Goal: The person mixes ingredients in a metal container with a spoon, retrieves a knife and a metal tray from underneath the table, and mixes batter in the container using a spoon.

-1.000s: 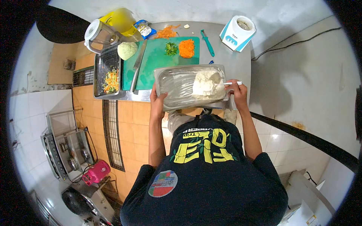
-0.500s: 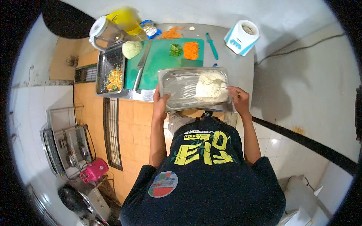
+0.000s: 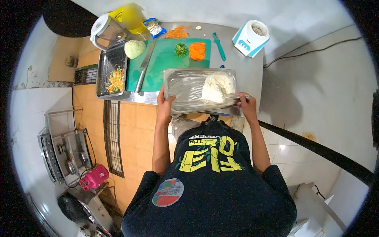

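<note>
A rectangular metal tray (image 3: pixel 182 87) sits at the front edge of the table, partly over the green cutting board (image 3: pixel 162 55). My left hand (image 3: pixel 164 106) grips its left rim, thumb inside and fingers underneath. In the tray's right half lies a mound of thick white mixture (image 3: pixel 216 87), with streaks of it smeared on the left. Closed around a thin metal utensil (image 3: pixel 233 96), my right hand (image 3: pixel 248 106) is at the tray's right edge. The utensil's far end is sunk in the mixture, so its kind is hidden.
On the board lie a knife (image 3: pixel 145 65), grated carrot (image 3: pixel 197 51), chopped greens (image 3: pixel 181 49) and a cabbage piece (image 3: pixel 135 49). Left stands a dark pan (image 3: pixel 99 75) of chopped vegetables; behind, a blender jug (image 3: pixel 106 31). Right are a teal-handled tool (image 3: pixel 219 47) and blender base (image 3: pixel 251 38).
The utensil has shifted lower and toward the front of the mound, my right hand moving slightly down with it. The mixture's surface looks reshaped. My left hand keeps its hold on the tray.
</note>
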Demonstrator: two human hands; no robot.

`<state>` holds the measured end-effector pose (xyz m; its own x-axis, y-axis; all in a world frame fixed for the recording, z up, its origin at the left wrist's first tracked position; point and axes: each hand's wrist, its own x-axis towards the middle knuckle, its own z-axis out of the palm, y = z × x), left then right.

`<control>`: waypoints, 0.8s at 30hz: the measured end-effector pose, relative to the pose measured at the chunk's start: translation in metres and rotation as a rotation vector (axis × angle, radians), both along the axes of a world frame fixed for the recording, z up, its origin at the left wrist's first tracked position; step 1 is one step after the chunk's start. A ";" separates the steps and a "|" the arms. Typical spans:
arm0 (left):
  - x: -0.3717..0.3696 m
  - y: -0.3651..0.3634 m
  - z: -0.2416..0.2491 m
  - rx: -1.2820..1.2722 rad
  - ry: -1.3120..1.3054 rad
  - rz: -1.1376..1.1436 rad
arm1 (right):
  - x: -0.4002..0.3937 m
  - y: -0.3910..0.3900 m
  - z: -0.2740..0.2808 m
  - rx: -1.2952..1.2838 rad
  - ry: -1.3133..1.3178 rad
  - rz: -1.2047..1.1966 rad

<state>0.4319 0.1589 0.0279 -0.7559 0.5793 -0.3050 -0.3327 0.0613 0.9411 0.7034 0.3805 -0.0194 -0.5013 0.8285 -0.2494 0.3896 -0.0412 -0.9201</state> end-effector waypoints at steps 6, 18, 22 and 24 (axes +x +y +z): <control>0.000 0.001 0.000 0.019 -0.016 0.006 | -0.007 -0.004 0.006 -0.038 0.236 -0.146; 0.004 0.003 0.002 0.018 0.002 -0.007 | -0.010 0.004 0.007 0.384 -0.003 0.002; 0.005 0.005 0.010 0.029 -0.001 0.004 | -0.023 -0.017 0.001 0.002 0.082 0.024; 0.004 0.006 0.010 0.023 0.011 -0.014 | -0.030 -0.021 0.003 -0.138 0.176 -0.012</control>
